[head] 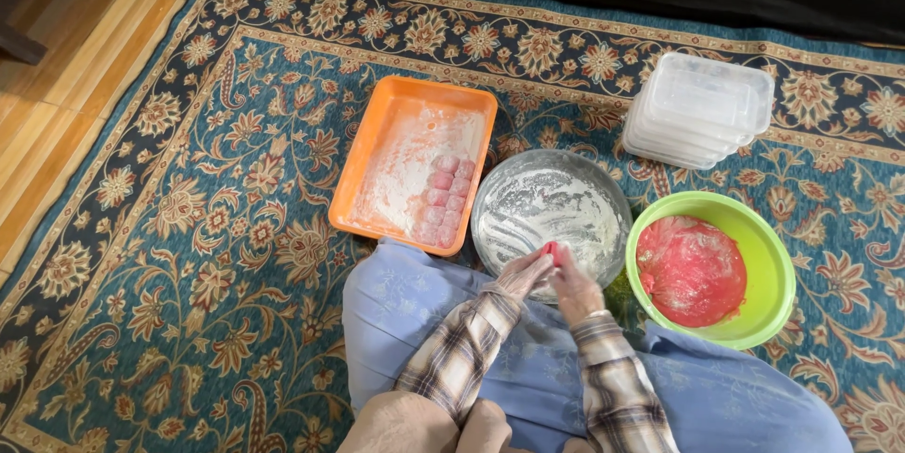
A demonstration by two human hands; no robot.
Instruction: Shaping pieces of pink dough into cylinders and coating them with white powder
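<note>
Patterned blue carpet beside wooden floor.

Patterned blue carpet, orange tray, floured metal pan, green bowl, stacked clear containers

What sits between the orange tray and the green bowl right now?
In the head view, a round metal pan dusted with flour lies between the orange tray and the green bowl; both hands work a pink piece over its near rim.
</note>
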